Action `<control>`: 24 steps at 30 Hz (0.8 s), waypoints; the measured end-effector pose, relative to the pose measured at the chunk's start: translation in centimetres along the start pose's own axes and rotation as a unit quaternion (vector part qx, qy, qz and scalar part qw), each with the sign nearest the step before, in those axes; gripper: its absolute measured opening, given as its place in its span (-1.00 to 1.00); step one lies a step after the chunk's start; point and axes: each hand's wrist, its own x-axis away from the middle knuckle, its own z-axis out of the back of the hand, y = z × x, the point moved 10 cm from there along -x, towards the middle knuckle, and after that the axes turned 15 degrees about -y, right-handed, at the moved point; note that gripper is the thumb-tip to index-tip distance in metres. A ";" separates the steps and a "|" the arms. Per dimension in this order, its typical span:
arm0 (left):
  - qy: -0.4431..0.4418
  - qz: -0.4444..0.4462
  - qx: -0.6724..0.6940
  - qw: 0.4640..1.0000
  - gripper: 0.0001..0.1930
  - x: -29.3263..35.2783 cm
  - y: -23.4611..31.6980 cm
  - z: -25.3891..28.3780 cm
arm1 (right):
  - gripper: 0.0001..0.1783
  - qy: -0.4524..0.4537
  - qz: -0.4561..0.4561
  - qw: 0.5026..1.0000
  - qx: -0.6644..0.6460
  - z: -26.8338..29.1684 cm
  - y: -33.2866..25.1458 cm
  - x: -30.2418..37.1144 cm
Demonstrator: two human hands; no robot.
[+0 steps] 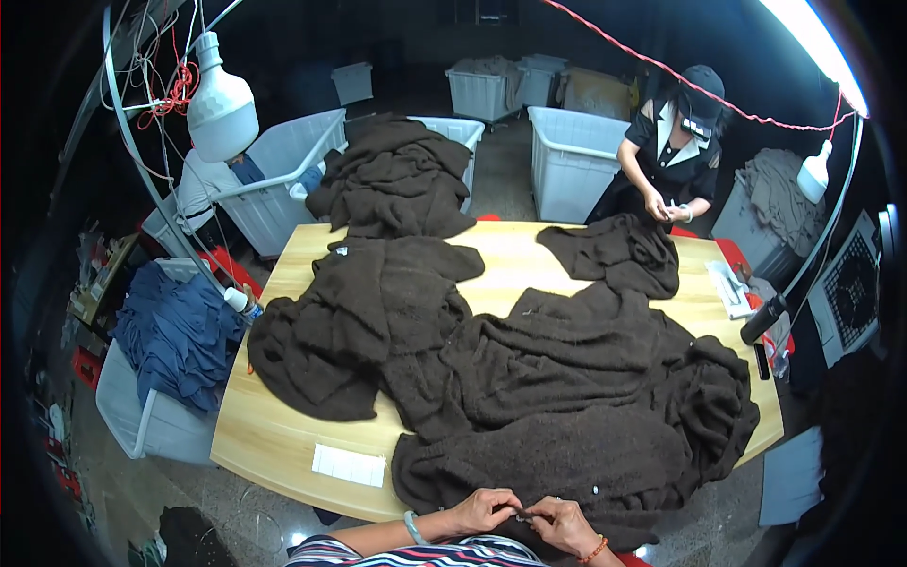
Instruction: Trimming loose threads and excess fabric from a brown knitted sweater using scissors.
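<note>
Dark brown knitted garments (pixel 567 444) lie in a heap over the near and middle part of the wooden table (pixel 260 439). At the table's near edge my left hand (pixel 485 511) and my right hand (pixel 564 525) are close together, fingers pinched on a small bit of the dark brown knit. Whether something smaller is between the fingertips I cannot make out. The nearest garment spreads flat in front of both hands, with a small white spot on it, and hangs over the edge towards me.
A white paper sheet (pixel 349 465) lies left of my hands. More brown knits (pixel 397 175) are piled at the far left. Across the table a co-worker (pixel 673 156) handles another brown garment (pixel 624 253). A black bottle (pixel 763 319) stands at right; a bin of blue cloth (pixel 175 331) stands left.
</note>
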 end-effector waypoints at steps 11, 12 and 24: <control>-0.111 0.027 0.038 0.993 -0.78 -1.0 -0.6 0.4 | -0.82 -0.072 -0.032 0.953 -0.292 -2.0 2.2 -1.5; -0.120 0.020 0.036 0.992 -0.77 -1.0 -0.2 0.5 | -0.80 -0.074 -0.038 0.939 -0.333 -2.4 2.3 -1.4; 0.114 -0.188 -0.278 0.935 -0.81 -1.7 13.0 4.7 | -0.81 0.056 -0.038 0.996 0.052 2.9 -0.2 2.8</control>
